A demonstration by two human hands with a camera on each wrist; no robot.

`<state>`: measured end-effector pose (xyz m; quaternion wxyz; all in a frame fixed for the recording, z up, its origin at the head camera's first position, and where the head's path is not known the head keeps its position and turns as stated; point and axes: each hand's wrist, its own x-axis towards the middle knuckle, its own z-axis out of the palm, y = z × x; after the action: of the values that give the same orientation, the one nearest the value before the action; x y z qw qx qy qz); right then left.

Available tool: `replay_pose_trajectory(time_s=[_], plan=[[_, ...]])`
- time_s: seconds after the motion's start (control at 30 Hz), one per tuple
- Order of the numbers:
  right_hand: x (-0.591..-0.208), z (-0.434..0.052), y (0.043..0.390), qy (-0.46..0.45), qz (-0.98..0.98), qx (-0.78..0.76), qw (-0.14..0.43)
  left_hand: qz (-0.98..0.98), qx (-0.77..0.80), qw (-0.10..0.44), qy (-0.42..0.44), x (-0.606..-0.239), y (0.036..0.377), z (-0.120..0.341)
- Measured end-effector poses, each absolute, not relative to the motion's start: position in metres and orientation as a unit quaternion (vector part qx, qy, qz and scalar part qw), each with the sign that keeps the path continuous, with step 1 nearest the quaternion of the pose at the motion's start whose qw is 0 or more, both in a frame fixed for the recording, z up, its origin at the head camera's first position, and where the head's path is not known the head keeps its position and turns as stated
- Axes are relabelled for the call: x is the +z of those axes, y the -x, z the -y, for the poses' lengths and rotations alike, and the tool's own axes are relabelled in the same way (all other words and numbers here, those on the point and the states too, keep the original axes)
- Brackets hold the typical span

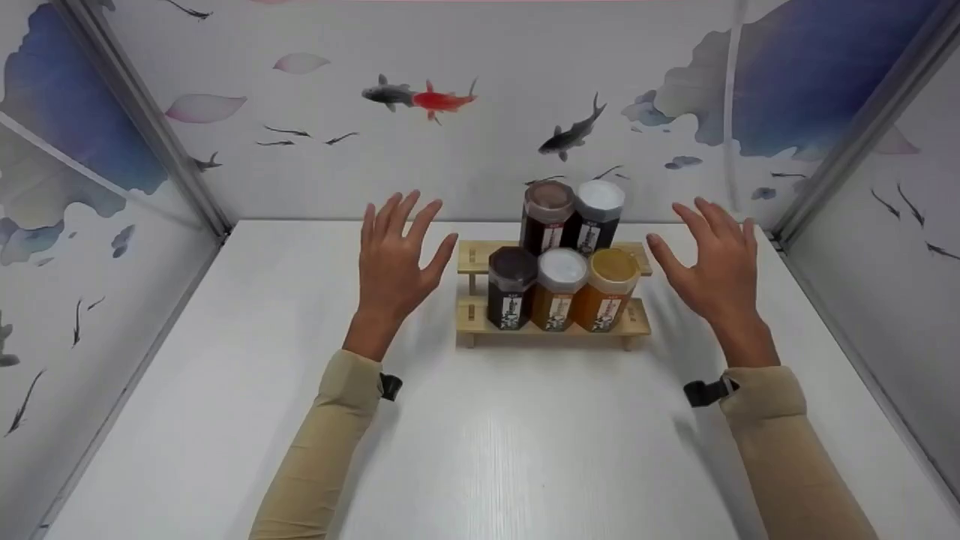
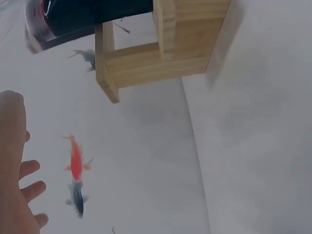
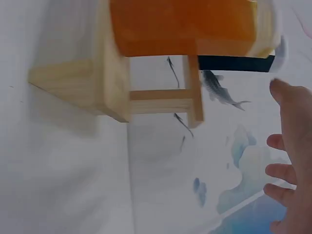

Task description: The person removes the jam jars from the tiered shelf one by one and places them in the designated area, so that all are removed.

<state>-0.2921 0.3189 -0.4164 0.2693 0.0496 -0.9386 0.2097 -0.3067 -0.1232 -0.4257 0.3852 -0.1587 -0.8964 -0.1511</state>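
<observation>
Several lidded jars stand on a two-step wooden rack [image 1: 551, 330] on the white table. On the lower step are a dark jar [image 1: 513, 289], an amber jar with a white lid [image 1: 560, 289] and an orange jar with a yellow lid [image 1: 606, 289]. Behind them, on the upper step, are a dark jar with a brown lid [image 1: 547, 217] and a dark jar with a white lid [image 1: 598, 216]. My left hand [image 1: 397, 262] hovers left of the rack, fingers spread, touching nothing. To the rack's right, my right hand [image 1: 716, 266] is likewise raised with fingers spread, holding nothing.
White panels painted with fish and blue washes stand behind the table [image 1: 487, 435] and along both sides. Grey metal posts [image 1: 862, 120] mark the back corners. The rack sits near the table's back edge.
</observation>
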Motion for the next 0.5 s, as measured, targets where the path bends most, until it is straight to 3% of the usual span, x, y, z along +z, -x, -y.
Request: replay_pose_trajectory(time_s=[0.13,0.3,0.5], plan=[[-0.450,-0.311,0.289,-0.037,0.912,0.287,0.290,0.884,-0.191,0.383,0.191,-0.439,0.300,0.110],[-0.484,-0.302,0.289,-0.018,0.901,0.357,0.245,0.861,-0.280,0.355,0.233,-0.445,0.296,0.090],[-0.508,-0.300,0.291,0.014,0.887,0.431,0.166,0.833,-0.382,0.274,0.290,-0.440,0.298,0.066]])
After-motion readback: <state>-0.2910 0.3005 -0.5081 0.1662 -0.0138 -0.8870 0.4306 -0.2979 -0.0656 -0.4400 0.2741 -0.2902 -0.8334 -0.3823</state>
